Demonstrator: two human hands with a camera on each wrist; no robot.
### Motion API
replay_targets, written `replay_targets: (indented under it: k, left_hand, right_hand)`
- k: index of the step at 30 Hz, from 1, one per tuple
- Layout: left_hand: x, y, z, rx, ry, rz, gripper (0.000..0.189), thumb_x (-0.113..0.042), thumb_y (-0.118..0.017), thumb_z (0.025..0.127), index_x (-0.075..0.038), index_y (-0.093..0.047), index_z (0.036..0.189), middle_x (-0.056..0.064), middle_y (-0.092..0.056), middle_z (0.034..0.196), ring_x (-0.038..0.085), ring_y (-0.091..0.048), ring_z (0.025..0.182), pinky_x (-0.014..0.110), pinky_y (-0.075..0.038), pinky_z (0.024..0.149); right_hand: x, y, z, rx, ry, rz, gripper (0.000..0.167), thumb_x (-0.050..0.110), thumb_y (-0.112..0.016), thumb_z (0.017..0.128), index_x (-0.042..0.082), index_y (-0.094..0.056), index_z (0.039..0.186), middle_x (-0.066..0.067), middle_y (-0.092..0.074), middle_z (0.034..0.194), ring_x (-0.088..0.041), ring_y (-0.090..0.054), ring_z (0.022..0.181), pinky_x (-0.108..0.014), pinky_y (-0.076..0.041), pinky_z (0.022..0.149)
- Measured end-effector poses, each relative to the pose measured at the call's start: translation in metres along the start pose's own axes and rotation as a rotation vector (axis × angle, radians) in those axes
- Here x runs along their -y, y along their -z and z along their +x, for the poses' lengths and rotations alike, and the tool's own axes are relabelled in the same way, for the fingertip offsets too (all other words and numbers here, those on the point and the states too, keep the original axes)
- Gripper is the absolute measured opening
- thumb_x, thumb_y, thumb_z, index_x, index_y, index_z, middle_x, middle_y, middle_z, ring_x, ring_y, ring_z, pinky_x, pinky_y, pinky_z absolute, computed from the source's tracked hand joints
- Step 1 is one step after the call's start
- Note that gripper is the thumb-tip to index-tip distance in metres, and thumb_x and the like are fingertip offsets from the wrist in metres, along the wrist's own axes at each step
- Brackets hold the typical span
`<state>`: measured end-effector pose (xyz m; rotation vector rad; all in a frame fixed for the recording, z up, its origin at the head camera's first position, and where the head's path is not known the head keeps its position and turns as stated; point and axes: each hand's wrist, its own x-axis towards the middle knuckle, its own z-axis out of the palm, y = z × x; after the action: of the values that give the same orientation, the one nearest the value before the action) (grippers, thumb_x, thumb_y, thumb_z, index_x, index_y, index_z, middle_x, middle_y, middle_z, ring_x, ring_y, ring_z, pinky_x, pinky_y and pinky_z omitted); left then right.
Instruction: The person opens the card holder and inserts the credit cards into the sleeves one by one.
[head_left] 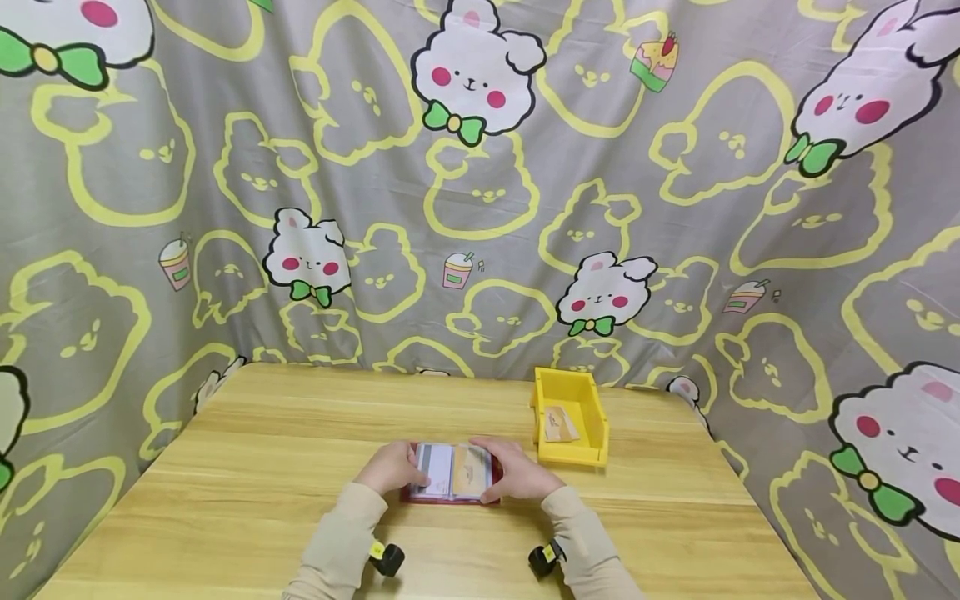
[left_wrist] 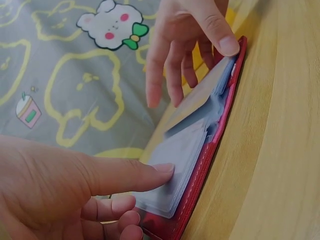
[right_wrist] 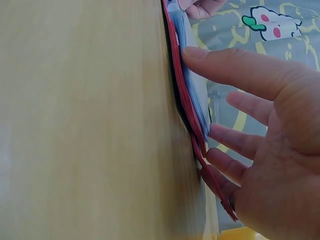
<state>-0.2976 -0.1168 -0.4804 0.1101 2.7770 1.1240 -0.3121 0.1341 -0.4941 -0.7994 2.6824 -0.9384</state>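
Two bare hands at one red, stitched, book-shaped card holder (head_left: 442,501), which lies spread on the light wood-grain table (head_left: 247,500) between them.

Left hand (head_left: 393,465): thumb flat on the clear plastic sleeves (head_left: 435,468) of the left side, other fingers curled at the outer edge; it pinches the holder there. Right hand (head_left: 521,473): fingers spread, thumb well apart from them; the thumb touches the near corner of the right-hand sleeve stack, fingertips meet the outer side. Firmness of this contact: cannot tell.

Head view alone gives the faces: a pale card with a grey band beside the left thumb, a tan printed card (head_left: 471,471) beside the right thumb. The left wrist view adds pale stitching along the near rim and a gap between the two sleeve stacks. The right wrist view gives the stack edge-on, bluish, many layers, with a thin red flap against the lower fingers and a dark layer beneath.

Edges and room: left of the left grip, wood runs on to the grey cartoon-print curtain (head_left: 480,317). Beyond and right of the right grip, just beside it, stands a yellow open-front plastic bin (head_left: 588,457) holding tan cards (head_left: 558,423). Toward the forearms, wood continues to the frame's lower border.
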Motion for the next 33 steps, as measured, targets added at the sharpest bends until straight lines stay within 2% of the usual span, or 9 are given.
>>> replay_targets:
  k: [10, 17, 20, 23, 28, 30, 33]
  left_hand:
    - [0.0011, -0.0009, 0.0022, 0.008, 0.004, 0.001, 0.036, -0.012, -0.084, 0.070, -0.007, -0.048, 0.068, 0.001, -0.047, 0.066, 0.015, -0.044, 0.060, 0.026, -0.034, 0.053]
    - [0.0014, -0.0020, 0.0027, 0.016, 0.011, -0.002, 0.035, -0.012, -0.083, 0.071, -0.006, -0.048, 0.068, 0.002, -0.048, 0.066, 0.017, -0.046, 0.061, 0.027, -0.035, 0.054]
    - [0.0011, -0.0021, 0.0025, 0.019, 0.010, -0.002, 0.035, -0.012, -0.083, 0.071, -0.006, -0.048, 0.068, 0.002, -0.049, 0.066, 0.017, -0.046, 0.062, 0.027, -0.035, 0.054]
    - [0.0002, -0.0021, 0.0018, 0.017, 0.010, -0.006, 0.035, -0.012, -0.083, 0.070, -0.007, -0.048, 0.067, 0.002, -0.048, 0.065, 0.016, -0.045, 0.061, 0.026, -0.034, 0.054]
    - [-0.0006, -0.0017, 0.0012, 0.011, 0.002, -0.007, 0.035, -0.012, -0.083, 0.070, -0.007, -0.048, 0.066, 0.001, -0.048, 0.065, 0.016, -0.045, 0.060, 0.026, -0.034, 0.053]
    - [-0.0011, -0.0013, 0.0008, 0.013, 0.003, -0.012, 0.034, -0.012, -0.082, 0.070, -0.007, -0.049, 0.067, 0.002, -0.048, 0.065, 0.016, -0.045, 0.061, 0.026, -0.035, 0.054]
    - [-0.0021, -0.0006, 0.0002, 0.019, 0.012, -0.025, 0.033, -0.011, -0.082, 0.070, -0.006, -0.049, 0.068, 0.002, -0.050, 0.066, 0.016, -0.046, 0.062, 0.026, -0.035, 0.054]
  right_hand:
    - [0.0003, -0.0028, 0.0010, -0.021, -0.012, -0.022, 0.094, 0.017, -0.086, 0.068, 0.020, -0.038, 0.149, -0.012, -0.041, 0.146, -0.033, -0.036, 0.133, -0.059, -0.035, 0.105]
    - [0.0015, -0.0014, 0.0022, -0.048, 0.006, -0.006, 0.092, 0.011, -0.082, 0.073, 0.021, -0.034, 0.151, -0.012, -0.040, 0.141, -0.026, -0.043, 0.125, -0.050, -0.041, 0.104]
    - [0.0006, -0.0012, 0.0030, -0.057, 0.011, 0.022, 0.089, 0.008, -0.080, 0.076, 0.020, -0.034, 0.151, -0.011, -0.042, 0.137, -0.023, -0.048, 0.115, -0.042, -0.047, 0.096]
    - [-0.0006, -0.0018, 0.0047, -0.071, 0.016, 0.094, 0.085, 0.007, -0.078, 0.078, 0.019, -0.035, 0.150, -0.012, -0.044, 0.132, -0.021, -0.051, 0.101, -0.033, -0.049, 0.084]
    - [-0.0005, -0.0043, 0.0076, -0.099, 0.018, 0.280, 0.083, 0.001, -0.075, 0.079, 0.013, -0.033, 0.150, -0.023, -0.041, 0.140, -0.017, -0.053, 0.088, -0.025, -0.049, 0.072]
    - [0.0005, -0.0052, 0.0080, -0.112, -0.021, 0.376, 0.083, -0.002, -0.073, 0.080, 0.011, -0.032, 0.151, -0.026, -0.038, 0.145, -0.017, -0.053, 0.086, -0.024, -0.049, 0.069]
    - [0.0023, -0.0057, 0.0081, -0.141, -0.115, 0.535, 0.083, -0.005, -0.070, 0.078, 0.009, -0.031, 0.150, -0.028, -0.042, 0.138, -0.016, -0.055, 0.081, -0.025, -0.050, 0.064]
